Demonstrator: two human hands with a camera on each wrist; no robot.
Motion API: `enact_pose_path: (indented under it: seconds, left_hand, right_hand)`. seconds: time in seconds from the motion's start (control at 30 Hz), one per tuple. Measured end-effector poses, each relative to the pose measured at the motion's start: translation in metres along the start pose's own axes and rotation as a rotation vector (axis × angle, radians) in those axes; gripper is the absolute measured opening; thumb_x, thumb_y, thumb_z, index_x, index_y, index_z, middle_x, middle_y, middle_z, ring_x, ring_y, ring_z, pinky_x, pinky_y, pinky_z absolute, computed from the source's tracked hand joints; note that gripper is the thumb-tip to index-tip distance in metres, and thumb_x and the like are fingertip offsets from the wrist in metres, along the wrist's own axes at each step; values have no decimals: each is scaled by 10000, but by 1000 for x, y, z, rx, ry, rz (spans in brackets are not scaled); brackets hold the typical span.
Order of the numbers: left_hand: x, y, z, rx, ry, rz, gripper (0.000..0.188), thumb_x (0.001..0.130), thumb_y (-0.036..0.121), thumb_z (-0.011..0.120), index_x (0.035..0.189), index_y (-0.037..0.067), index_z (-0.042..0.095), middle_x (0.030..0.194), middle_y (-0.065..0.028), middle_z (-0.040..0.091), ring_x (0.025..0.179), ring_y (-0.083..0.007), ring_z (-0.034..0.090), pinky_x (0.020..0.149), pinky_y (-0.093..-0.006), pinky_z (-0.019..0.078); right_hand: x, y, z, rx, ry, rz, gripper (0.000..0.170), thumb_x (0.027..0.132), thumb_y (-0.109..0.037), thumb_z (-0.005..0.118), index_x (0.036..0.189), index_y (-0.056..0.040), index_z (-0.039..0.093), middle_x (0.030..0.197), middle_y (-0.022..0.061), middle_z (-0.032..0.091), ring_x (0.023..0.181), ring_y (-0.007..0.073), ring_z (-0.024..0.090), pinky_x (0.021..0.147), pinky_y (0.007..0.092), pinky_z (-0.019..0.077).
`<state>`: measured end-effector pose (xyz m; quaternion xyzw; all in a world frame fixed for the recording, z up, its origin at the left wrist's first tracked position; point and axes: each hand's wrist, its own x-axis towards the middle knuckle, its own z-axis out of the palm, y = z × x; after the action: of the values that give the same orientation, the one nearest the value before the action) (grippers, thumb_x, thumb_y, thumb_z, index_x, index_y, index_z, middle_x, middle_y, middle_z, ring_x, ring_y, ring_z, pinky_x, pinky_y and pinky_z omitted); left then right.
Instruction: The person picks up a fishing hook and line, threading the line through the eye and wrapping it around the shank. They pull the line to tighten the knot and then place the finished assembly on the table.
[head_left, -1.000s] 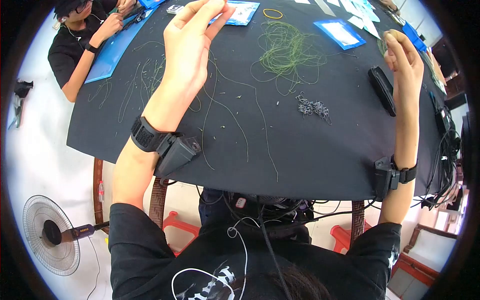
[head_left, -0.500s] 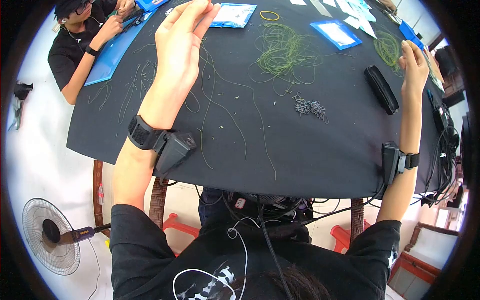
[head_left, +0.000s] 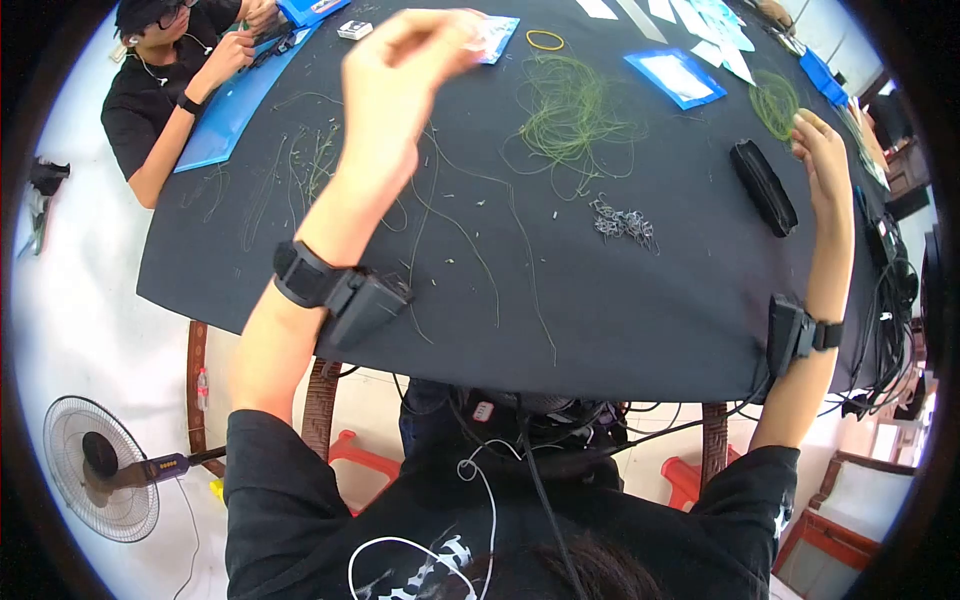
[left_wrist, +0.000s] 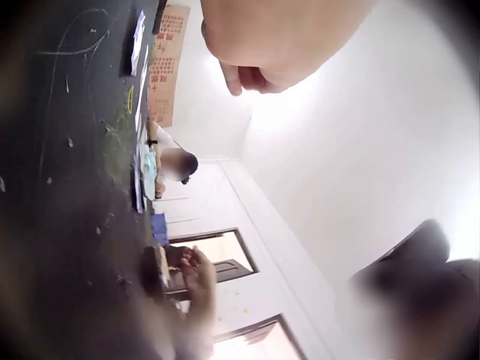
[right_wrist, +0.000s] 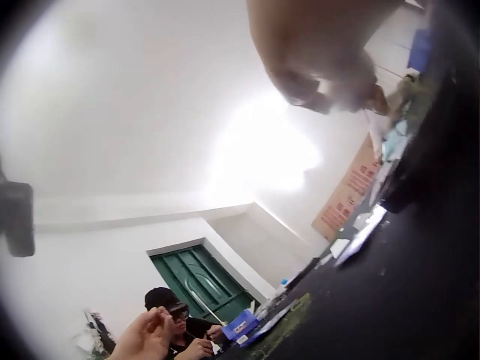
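Observation:
In the head view my left hand [head_left: 395, 85] is raised over the table's far left part, blurred, with thumb and fingertips pinched together. My right hand [head_left: 824, 165] is held far out to the right, thumb and fingers pinching beside a coil of green fishing line [head_left: 775, 105]. A fine strand shows faintly at its fingertips in the right wrist view; at the left fingertips the line is too thin to show clearly. Between the hands lie a loose tangle of green line [head_left: 570, 120] and a heap of small dark metal hooks [head_left: 625, 225].
Cut strands and scraps lie on the black table [head_left: 640, 310]. A black case [head_left: 765, 190] lies near my right hand. Blue-edged packets [head_left: 677, 77], a yellow ring [head_left: 545, 40] and white papers are farther back. Another person [head_left: 160, 110] works at the left by a blue board [head_left: 215, 130].
My left hand first shifts slightly left, then swings right and toward me. My right hand has moved outward and nearer to me, uncovering the green coil behind it.

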<state>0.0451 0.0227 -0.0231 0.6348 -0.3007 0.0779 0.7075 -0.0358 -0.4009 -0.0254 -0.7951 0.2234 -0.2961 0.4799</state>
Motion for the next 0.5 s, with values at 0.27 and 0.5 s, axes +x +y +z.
enact_pose_path:
  seconds: [0.27, 0.5]
  left_hand:
    - [-26, 28, 32, 129, -338, -132, 153, 837, 120, 629, 936, 12, 672, 923, -87, 665, 782, -117, 617, 735, -241, 495]
    - [-32, 38, 39, 55, -357, -178, 133, 831, 97, 635, 919, 2, 668, 910, -90, 665, 779, -109, 607, 712, -237, 495]
  right_hand:
    - [-118, -108, 51, -19, -452, -427, 314, 879, -195, 488, 1123, -20, 581, 1047, 45, 615, 717, 31, 476, 548, 155, 342]
    - [-165, -123, 81, 254, -857, -238, 240, 894, -225, 545, 1008, -20, 595, 859, 36, 629, 605, 18, 456, 468, 149, 306]
